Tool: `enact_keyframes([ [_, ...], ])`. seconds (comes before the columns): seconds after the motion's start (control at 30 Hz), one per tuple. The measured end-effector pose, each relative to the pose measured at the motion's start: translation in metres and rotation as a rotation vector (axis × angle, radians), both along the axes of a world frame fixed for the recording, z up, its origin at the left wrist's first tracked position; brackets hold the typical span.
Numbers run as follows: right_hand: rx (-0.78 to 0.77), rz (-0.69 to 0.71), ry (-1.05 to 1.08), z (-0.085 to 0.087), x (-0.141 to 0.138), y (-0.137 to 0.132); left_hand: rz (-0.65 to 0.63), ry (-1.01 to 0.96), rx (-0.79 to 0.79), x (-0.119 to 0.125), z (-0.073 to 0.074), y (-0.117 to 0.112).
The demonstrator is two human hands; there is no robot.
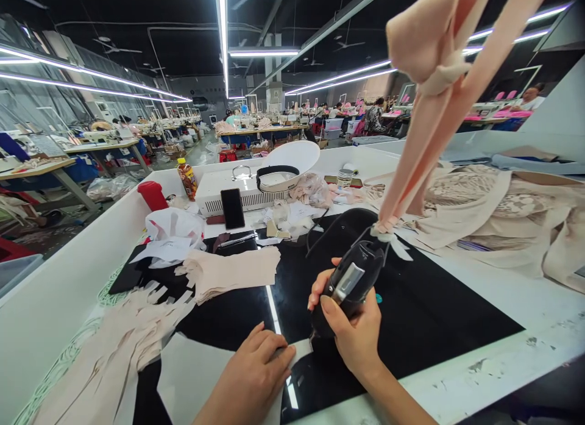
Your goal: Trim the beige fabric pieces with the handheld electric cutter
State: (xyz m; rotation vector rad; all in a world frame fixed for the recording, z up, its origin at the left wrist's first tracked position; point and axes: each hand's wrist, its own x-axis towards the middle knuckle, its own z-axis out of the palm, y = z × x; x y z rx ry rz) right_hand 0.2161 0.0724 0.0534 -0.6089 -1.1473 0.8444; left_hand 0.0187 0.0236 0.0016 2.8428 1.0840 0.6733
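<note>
My right hand (354, 327) is wrapped around a black hand-held electric tool (354, 275) with a silver plate on its side. The tool's lower end meets the end of a small pale strip (301, 350) on the glossy black board (425, 309). My left hand (258, 370) has its fingers bent and pressed together on the other end of that strip; what lies under the fingertips is partly hidden. A white sheet (192, 376) lies beneath and left of my left hand. Knotted peach fabric bands (420, 126) hang from above down to the tool's top.
Stacked beige fabric pieces (233, 272) and cut strips (123, 339) lie at left. A phone (233, 208) leans on a white metal box (219, 190). Beige garment pieces (479, 211) are heaped at right. A white raised edge (82, 248) borders the table; people sit at machines behind.
</note>
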Motion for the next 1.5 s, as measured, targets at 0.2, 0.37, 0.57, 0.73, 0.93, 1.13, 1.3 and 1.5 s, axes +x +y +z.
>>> enact_keyframes([
  [0.2,0.004,-0.013,-0.009,-0.002,0.000,0.000,0.013,0.008,0.016,0.001,-0.003,-0.001],
  [0.37,0.011,-0.027,-0.008,0.000,0.000,0.000,0.007,0.017,-0.001,0.000,-0.002,-0.003],
  [0.57,0.015,-0.014,-0.012,-0.001,0.002,-0.001,0.025,0.010,-0.017,-0.001,-0.001,-0.008],
  [0.73,0.017,-0.023,-0.002,-0.004,0.004,-0.001,0.060,0.028,-0.039,0.001,0.002,-0.009],
  [0.93,0.020,-0.021,-0.011,-0.004,0.005,0.000,0.095,0.021,0.031,0.002,0.000,-0.010],
  [1.13,0.012,-0.003,-0.031,-0.007,0.008,0.001,0.043,0.037,0.109,0.005,-0.001,-0.009],
  [1.3,0.006,-0.019,-0.033,-0.007,0.010,0.000,0.024,0.024,0.068,0.007,-0.006,-0.009],
  [1.5,0.008,-0.009,-0.024,-0.007,0.010,0.000,0.057,-0.016,-0.008,0.008,-0.003,-0.011],
])
